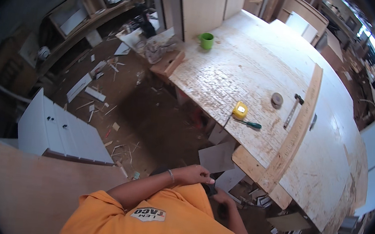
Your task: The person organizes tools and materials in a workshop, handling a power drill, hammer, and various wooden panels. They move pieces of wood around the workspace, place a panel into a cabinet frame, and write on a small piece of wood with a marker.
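Note:
My left hand point(194, 174), with a bracelet at the wrist, is in front of my body at the hem of my orange shirt point(173, 211). Its fingers are curled in, and whatever they may hold is hidden. Close by on the right, my right hand point(224, 197) is bent inward at waist height. A small dark thing point(209, 189) lies between the two hands, against the shirt's edge; I cannot make out its kind. The right fingers look closed near it, partly covered. Both hands are below the near edge of the large worktable point(214, 83).
On the table are a yellow tape measure point(240, 109), a green-handled screwdriver point(251, 124), a tape roll point(277, 99), a hammer point(293, 111), a long wooden board point(297, 128) and a green mug point(206, 41). A white cabinet point(65, 129) stands left; wood scraps point(95, 93) litter the floor.

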Tool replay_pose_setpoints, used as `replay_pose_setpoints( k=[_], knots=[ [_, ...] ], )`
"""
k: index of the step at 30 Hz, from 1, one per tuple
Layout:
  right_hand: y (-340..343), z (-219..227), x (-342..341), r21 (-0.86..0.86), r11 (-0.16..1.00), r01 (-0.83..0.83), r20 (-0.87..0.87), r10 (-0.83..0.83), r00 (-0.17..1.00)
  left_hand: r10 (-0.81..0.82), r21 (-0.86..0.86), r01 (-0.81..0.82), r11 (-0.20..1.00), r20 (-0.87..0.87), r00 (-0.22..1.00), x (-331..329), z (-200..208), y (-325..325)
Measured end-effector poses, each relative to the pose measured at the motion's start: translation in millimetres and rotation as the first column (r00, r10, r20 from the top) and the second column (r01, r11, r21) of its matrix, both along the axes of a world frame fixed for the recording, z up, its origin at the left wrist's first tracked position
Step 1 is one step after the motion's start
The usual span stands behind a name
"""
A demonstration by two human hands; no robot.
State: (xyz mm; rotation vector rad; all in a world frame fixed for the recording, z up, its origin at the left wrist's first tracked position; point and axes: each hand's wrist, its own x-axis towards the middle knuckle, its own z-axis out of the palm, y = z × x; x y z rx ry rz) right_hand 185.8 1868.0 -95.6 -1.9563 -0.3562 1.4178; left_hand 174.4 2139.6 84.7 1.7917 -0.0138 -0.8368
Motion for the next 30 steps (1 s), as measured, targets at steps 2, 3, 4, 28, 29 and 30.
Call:
replay_pose_setpoints(
  k=[2, 3, 4, 28, 29, 30],
  knots=[
    [53, 12, 5, 0.164, 0.987, -0.001, -0.032, 0.006, 0.999, 0.085, 0.120, -0.100, 0.988, 0.122, 0.989, -3, -7, 16],
    [80, 16, 8, 0.234, 0.972, -0.011, -0.043, 0.021, 0.999, 0.116, 0.134, -0.135, 0.982, 0.145, 0.983, -4, -15, 27],
    [106, 17, 12, 0.280, 0.959, -0.033, -0.047, 0.048, 0.998, 0.137, 0.144, -0.163, 0.976, 0.172, 0.975, -2, -27, 35],
    [259, 163, 191, -0.134, 0.991, 0.021, 0.499, 0.049, 0.865, 0.389, 0.013, -0.393, 0.920, 0.103, 0.915, 27, -116, 335],
    [270, 180, 205, -0.102, 0.990, 0.094, 0.515, -0.028, 0.857, 0.363, 0.049, -0.368, 0.928, 0.096, 0.927, 32, -128, 340],
    [285, 195, 223, -0.033, 0.994, 0.103, 0.489, -0.074, 0.869, 0.343, 0.090, -0.350, 0.932, 0.086, 0.935, 35, -140, 344]
  ],
)
